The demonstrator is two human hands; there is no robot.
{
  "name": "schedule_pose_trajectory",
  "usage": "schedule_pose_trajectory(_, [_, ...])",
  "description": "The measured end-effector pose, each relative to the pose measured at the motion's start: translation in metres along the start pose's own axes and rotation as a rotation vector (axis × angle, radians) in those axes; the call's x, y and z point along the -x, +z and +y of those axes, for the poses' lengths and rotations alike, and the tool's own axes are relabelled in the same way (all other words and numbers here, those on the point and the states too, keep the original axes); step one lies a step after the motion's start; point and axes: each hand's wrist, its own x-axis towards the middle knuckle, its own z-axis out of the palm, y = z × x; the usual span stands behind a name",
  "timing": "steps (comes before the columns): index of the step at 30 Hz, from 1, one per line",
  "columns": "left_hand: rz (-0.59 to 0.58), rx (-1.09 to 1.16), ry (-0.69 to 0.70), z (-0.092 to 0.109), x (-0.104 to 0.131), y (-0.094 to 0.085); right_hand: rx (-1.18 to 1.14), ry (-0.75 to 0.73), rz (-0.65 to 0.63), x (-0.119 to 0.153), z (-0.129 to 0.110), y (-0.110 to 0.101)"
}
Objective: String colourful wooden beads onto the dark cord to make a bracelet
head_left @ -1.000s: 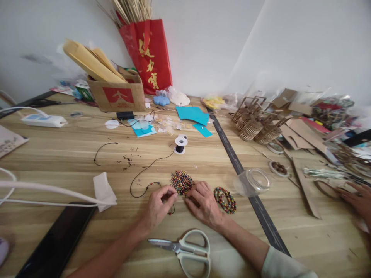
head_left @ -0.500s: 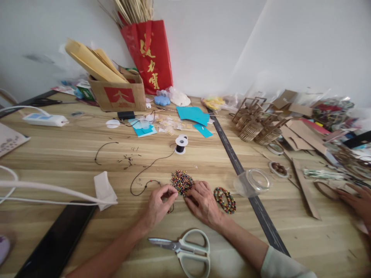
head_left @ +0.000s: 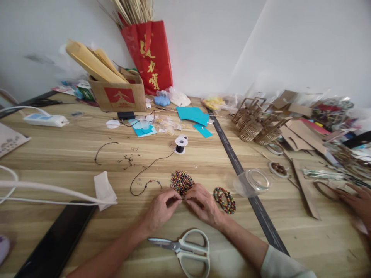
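Note:
My left hand (head_left: 163, 208) pinches the black cord, whose end is hidden in the fingertips. Right beside it, my right hand (head_left: 204, 205) has thumb and finger closed; whatever they hold is too small to make out. The two pinches almost meet at the near edge of a pile of small multicoloured beads (head_left: 181, 181). From a white spool (head_left: 181, 144), the black cord (head_left: 132, 181) curls over the table to my left hand, with a few beads on it. A coiled bead bracelet (head_left: 225, 200) lies to the right of my right hand.
Scissors (head_left: 185, 247) lie open-bladed in front of my wrists. A clear plastic jar (head_left: 252, 183) rests on its side to the right. White cables (head_left: 58, 190) cross a dark phone-like slab (head_left: 56, 243) at left. Another person's hand (head_left: 357, 200) is at the far right.
My right hand has drawn back from the bead pile, its fingers now pinched. My left hand has shifted slightly right and nearer, bringing both sets of fingertips close together.

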Motion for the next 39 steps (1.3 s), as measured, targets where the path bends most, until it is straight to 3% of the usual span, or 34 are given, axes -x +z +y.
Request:
schedule_pose_trajectory(19, [-0.019, 0.006, 0.030, 0.0037, 0.0003, -0.0007, -0.051, 0.009, -0.047, -0.0053, -0.0039, -0.0032])
schedule_pose_trajectory(39, [-0.017, 0.056, 0.002, -0.0001, 0.0003, -0.0003, -0.069, 0.040, -0.010, -0.0016, 0.0004, 0.0001])
